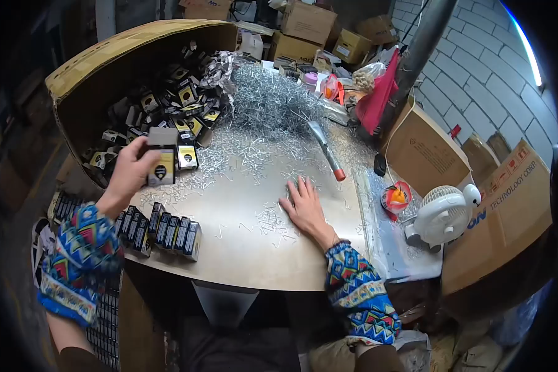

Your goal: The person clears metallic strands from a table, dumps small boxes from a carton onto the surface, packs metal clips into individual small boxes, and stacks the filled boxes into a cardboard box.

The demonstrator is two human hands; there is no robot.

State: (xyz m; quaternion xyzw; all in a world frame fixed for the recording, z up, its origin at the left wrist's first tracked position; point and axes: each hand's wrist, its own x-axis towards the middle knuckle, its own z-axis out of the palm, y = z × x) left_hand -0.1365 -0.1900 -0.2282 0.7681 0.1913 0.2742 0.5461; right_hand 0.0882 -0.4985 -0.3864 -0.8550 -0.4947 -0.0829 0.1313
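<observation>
My left hand (pixel 128 175) is closed on a small black and yellow carton (pixel 162 168), whose grey end flap stands up open. Its inside is hidden from me. Just right of it another small carton (pixel 187 157) rests on the metal tabletop (pixel 242 186). My right hand (pixel 306 208) lies on the table with its fingers stretched out and apart, holding nothing. Beside its palm is a small scatter of thin metal hooks (pixel 270 223). Several filled-looking dark cartons (pixel 178 234) stand in rows at the near left edge, below my left hand.
A cut-open cardboard box (pixel 144 30) holds a heap of small cartons (pixel 186 96). At the back rises a large tangle of metal hooks (pixel 273 99). A metal tool with a red end (pixel 327 152) lies right of it. A white fan (pixel 443 214) stands at the right.
</observation>
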